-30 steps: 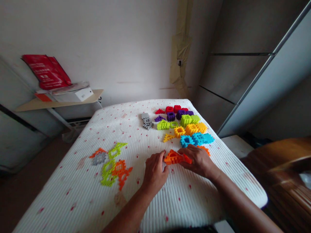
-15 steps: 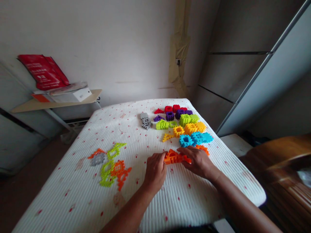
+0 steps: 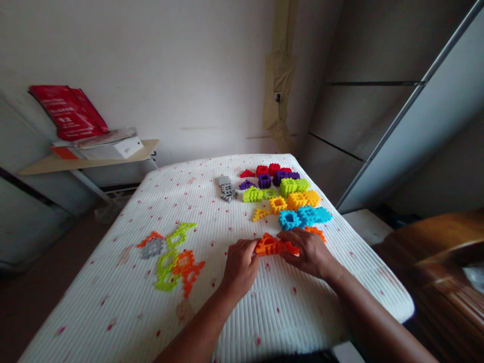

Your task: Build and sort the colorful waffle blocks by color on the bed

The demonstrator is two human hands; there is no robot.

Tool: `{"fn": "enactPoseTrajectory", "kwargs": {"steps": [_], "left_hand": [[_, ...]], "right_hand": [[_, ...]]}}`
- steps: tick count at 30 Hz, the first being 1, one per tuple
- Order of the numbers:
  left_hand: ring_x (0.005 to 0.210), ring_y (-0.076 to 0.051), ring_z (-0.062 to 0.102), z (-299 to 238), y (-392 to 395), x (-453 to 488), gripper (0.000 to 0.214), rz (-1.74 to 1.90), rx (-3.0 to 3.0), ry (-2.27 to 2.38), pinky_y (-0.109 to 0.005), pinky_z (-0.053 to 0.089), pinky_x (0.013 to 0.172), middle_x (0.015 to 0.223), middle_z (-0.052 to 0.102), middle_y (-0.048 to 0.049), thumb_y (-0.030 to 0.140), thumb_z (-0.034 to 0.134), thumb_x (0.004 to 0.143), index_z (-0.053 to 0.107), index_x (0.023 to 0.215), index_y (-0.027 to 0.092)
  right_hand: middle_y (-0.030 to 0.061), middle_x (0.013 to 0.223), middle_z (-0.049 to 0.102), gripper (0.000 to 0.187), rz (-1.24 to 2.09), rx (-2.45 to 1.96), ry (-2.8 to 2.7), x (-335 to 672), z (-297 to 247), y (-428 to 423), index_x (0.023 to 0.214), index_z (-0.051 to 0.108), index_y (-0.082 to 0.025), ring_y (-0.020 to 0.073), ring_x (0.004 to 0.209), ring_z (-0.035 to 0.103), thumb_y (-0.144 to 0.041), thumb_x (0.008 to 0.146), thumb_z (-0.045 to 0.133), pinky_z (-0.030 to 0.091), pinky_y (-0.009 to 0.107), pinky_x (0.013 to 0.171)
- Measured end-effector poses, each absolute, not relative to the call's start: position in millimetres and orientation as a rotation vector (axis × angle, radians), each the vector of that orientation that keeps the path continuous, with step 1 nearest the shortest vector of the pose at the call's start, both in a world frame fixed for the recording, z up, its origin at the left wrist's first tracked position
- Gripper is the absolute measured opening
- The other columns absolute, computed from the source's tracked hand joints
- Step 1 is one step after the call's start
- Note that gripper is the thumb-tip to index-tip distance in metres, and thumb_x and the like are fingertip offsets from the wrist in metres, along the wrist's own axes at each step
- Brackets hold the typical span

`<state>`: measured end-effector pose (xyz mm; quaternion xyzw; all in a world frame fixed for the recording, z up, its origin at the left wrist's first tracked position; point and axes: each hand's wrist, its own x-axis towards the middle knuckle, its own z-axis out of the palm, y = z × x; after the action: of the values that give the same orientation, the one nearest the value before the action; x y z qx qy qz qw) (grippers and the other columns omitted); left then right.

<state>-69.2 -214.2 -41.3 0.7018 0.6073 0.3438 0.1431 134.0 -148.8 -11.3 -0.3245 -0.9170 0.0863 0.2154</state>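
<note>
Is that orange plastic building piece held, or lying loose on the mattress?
Held: the orange plastic building piece sits between the left hand and right hand, touching both ends.

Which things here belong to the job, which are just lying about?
Job: left hand, right hand, orange plastic building piece, coloured plastic pieces, pieces at left.
Lying about: red packet, white box.

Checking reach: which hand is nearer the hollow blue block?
Right. The right hand sits just below the hollow blue block; the left hand is farther off, down to its left.
</note>
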Motion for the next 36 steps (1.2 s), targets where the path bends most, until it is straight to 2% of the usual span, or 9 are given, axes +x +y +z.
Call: {"fn": "enactPoseTrajectory", "kwargs": {"steps": [3,9,23,30,32,36], "left_hand": [[0.101,-0.02,0.057,-36.7,-217.7,-70.0,0.043,0.999,1.989,1.691,-0.037,0.042,0.09,0.106,0.066,-0.0059,0.006,0.045,0.074,0.061,0.112,0.02],[0.099,-0.02,0.057,-35.8,-217.8,-68.6,0.036,0.987,1.991,1.711,-0.038,0.041,0.09,0.104,0.066,-0.0061,0.012,0.042,0.082,0.061,0.112,0.019],[0.095,-0.02,0.057,-33.8,-218.0,-65.6,0.031,0.953,1.996,1.793,-0.038,0.042,0.087,0.097,0.067,-0.0059,0.013,0.041,0.083,0.063,0.104,0.019],[0.101,-0.02,0.056,-39.9,-222.7,-71.5,0.045,1.047,1.935,1.827,-0.039,0.044,0.092,0.108,0.065,-0.008,0.011,0.046,0.076,0.054,0.121,0.015],[0.099,-0.018,0.057,-41.6,-227.6,-86.1,0.046,1.122,1.923,1.846,-0.036,0.045,0.091,0.106,0.065,-0.0066,0.007,0.046,0.072,0.057,0.116,0.017],[0.093,-0.016,0.058,-39.9,-246.5,-138.9,0.035,1.214,1.948,2.058,-0.033,0.047,0.087,0.094,0.067,-0.0047,0.002,0.045,0.07,0.065,0.094,0.018]], "right_hand": [[0.0057,0.08,0.065,0.02,0.24,-0.881,-2.547,135.0,-10.2,-148.9,0.099,0.061,-0.019,0.0176,0.074,0.059,-0.031,0.084,0.055,0.042,0.026,0.063],[0.0048,0.078,0.065,0.015,0.228,-0.883,-2.517,132.3,-10.9,-148.2,0.09,0.062,-0.019,0.0167,0.072,0.058,-0.03,0.087,0.053,0.04,0.026,0.063],[0.0057,0.076,0.065,0.016,0.178,-0.865,-2.527,132.6,-10.0,-149.4,0.087,0.063,-0.019,0.0163,0.07,0.06,-0.03,0.087,0.051,0.042,0.025,0.06],[0.0062,0.083,0.067,0.019,0.087,-0.738,-2.399,137.5,-15.1,-146.5,0.092,0.062,-0.018,0.0173,0.071,0.063,-0.034,0.086,0.055,0.048,0.028,0.062],[0.0056,0.083,0.067,0.016,0.077,-0.681,-2.321,139.7,-13.4,-146.4,0.092,0.062,-0.018,0.0168,0.071,0.064,-0.032,0.086,0.055,0.049,0.028,0.063],[0.004,0.08,0.066,0.012,0.037,-0.626,-2.185,141.8,-9.7,-147.9,0.093,0.062,-0.02,0.0163,0.068,0.063,-0.028,0.085,0.058,0.049,0.028,0.061]]}}
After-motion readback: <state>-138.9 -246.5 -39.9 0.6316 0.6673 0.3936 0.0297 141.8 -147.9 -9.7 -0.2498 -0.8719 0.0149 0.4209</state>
